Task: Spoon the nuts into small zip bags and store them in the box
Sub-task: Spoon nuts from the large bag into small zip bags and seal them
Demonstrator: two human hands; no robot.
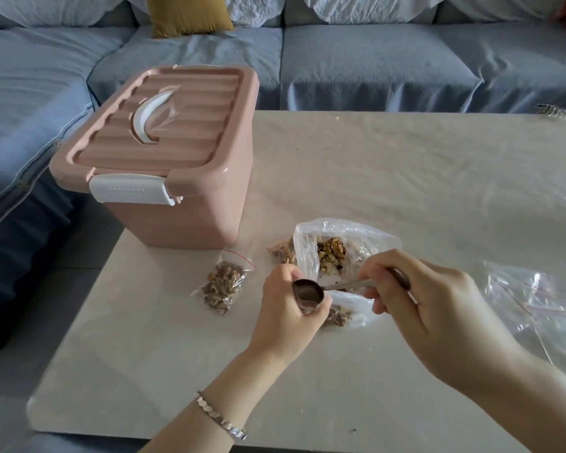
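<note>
Currently both hands work at the near middle of the table [406,191]. Right hand [438,308] grips the handle of a metal spoon [311,291], fingers closed around it; spoon bowl looks empty and sits over the left hand. Left hand [288,308] is curled around the mouth of a small zip bag [340,313], pinching it; some nuts show in the bag's lower part. Large clear bag of nuts [332,253] stands open just behind the hands. One filled small bag [224,284] lies flat to the left, between the hands and the box. Another filled bag [283,250] lies against the large bag's left side. Pink box [174,152] stands at the table's far left corner, lid on, white latch down. Empty zip bags [543,302] lie at the right edge. Bracelet [219,416] on the left wrist.
</note>
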